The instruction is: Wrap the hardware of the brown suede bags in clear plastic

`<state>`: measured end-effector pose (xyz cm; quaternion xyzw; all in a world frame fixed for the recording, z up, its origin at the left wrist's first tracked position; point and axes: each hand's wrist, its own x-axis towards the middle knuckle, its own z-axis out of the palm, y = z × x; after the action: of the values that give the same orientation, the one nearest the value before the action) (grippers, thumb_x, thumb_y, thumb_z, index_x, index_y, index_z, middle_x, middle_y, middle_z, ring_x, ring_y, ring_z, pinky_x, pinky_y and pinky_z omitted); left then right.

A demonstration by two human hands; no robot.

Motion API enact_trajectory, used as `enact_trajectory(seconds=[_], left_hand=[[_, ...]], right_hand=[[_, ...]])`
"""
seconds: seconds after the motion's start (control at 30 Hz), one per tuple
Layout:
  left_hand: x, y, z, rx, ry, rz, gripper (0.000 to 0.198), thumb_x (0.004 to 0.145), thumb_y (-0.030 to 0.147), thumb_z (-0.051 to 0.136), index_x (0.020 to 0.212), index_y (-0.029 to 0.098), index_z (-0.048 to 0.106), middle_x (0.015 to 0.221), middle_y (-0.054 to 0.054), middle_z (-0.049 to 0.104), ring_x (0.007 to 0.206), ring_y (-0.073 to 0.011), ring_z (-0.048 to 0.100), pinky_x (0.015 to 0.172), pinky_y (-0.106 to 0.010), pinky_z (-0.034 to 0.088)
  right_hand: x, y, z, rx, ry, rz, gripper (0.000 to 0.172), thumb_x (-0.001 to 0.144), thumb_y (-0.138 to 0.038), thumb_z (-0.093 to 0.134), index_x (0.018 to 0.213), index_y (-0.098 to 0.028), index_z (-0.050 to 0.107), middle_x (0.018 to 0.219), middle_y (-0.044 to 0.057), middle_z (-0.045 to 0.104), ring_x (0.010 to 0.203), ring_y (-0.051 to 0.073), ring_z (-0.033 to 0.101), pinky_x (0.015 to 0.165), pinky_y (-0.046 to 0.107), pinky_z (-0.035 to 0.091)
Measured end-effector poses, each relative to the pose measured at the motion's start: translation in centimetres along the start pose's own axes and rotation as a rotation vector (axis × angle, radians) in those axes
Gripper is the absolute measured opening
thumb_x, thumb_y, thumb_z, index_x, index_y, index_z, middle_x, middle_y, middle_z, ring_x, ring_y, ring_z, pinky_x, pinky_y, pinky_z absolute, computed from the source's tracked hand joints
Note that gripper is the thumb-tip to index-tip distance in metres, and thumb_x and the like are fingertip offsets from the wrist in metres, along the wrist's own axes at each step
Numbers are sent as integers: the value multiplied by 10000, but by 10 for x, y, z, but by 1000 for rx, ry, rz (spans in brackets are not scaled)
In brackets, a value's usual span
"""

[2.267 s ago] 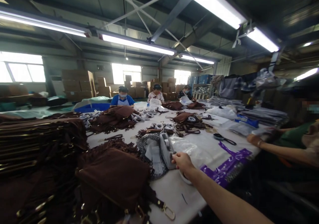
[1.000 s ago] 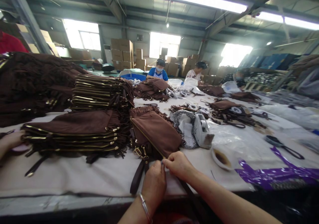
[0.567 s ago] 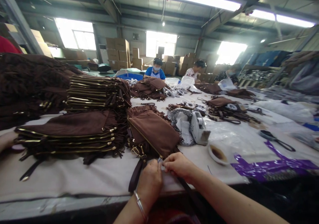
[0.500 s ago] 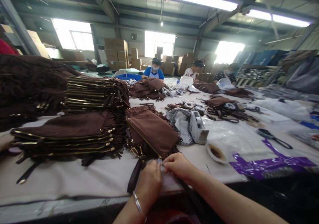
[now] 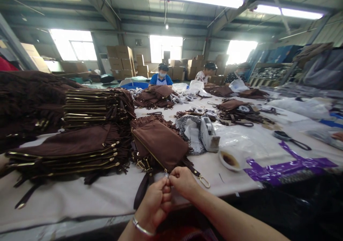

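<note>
A brown suede fringed bag lies on the white table just in front of me, its gold zipper running down to the near corner. My left hand, with a bracelet on the wrist, and my right hand meet at that corner. Both pinch something small at the zipper's end, likely the pull. A brown strap hangs from the bag toward the table edge, and a strap end with a gold clasp lies to the right of my right hand.
Stacks of the same brown bags fill the table's left side. A tape dispenser, a tape roll, clear plastic, purple bags and scissors lie to the right. Other people work at the far end.
My right hand left the tape dispenser and joined my left hand at the bag's zipper corner. Both hands have since drawn slightly toward me, and the clasp strap now lies exposed.
</note>
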<state>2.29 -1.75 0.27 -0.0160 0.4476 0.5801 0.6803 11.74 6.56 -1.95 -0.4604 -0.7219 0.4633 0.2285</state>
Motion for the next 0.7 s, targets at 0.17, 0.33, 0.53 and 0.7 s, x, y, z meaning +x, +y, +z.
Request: enact_trajectory(seconds=[0.17, 0.33, 0.53, 0.7], left_hand=[[3, 2, -7, -109, -33, -54, 311, 990, 301, 337, 717, 174, 417, 507, 140, 190, 316, 13, 160, 366, -92, 54], [-3, 7, -8, -46, -41, -57, 286, 985, 285, 344, 750, 165, 454, 524, 123, 233, 343, 3, 176, 369, -98, 64], [-8, -1, -5, 208, -24, 134, 205, 879, 352, 527, 771, 179, 503, 548, 120, 262, 408, -27, 140, 386, -133, 107], [-8, -9, -1, 513, 122, 427, 291, 819, 444, 571, 690, 183, 567, 517, 64, 392, 447, -93, 338, 410, -209, 265]], right_hand=[[-4, 0, -10, -228, -31, -58, 164, 739, -225, 600, 617, -166, 692, 639, 60, 705, 606, 159, 590, 567, 255, 352], [-21, -7, -27, -121, 65, -144, 217, 822, -276, 538, 739, -192, 720, 733, 42, 718, 698, 169, 607, 668, 261, 396], [-27, -13, -8, 262, -45, -6, 346, 809, -411, 508, 636, -153, 660, 614, 22, 626, 621, 159, 535, 607, 262, 377], [-24, -14, 8, 500, -112, 164, 375, 724, -504, 600, 620, -144, 609, 600, 12, 581, 599, 143, 499, 594, 263, 378]])
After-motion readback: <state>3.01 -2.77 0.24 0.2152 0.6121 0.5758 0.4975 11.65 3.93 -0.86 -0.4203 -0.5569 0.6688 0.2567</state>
